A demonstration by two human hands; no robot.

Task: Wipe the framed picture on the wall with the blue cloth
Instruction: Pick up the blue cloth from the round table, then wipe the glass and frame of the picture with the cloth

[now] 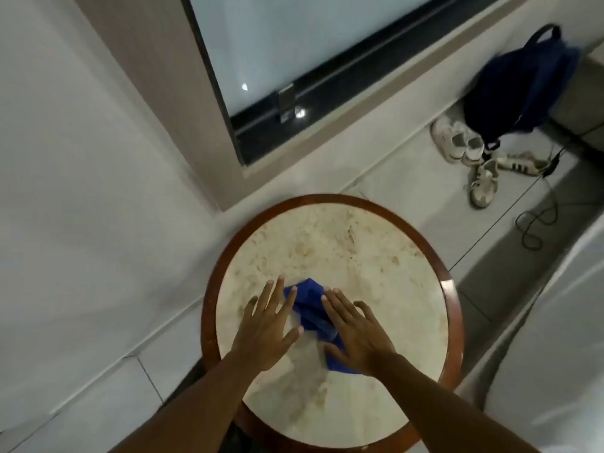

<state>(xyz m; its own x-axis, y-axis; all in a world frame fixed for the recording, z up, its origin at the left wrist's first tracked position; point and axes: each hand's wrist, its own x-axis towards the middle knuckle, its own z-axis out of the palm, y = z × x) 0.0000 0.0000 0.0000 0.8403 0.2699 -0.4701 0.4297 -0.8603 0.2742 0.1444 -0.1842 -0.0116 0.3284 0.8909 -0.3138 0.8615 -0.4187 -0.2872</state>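
Note:
A crumpled blue cloth (310, 308) lies on a round marble-topped table (343, 250) with a dark wooden rim. My left hand (266, 325) is flat with fingers spread, its fingertips resting on the cloth's left edge. My right hand (354, 331) lies flat over the cloth's right side, fingers apart, covering part of it. Neither hand grips the cloth. The framed picture is out of view; only a dark-framed frosted glass panel (294, 37) is seen above.
A white wall (81, 191) stands to the left. On the tiled floor at the right lie several white shoes (470, 152), a dark blue backpack (519, 89) and a black cable (536, 220). A white surface (562, 354) fills the lower right.

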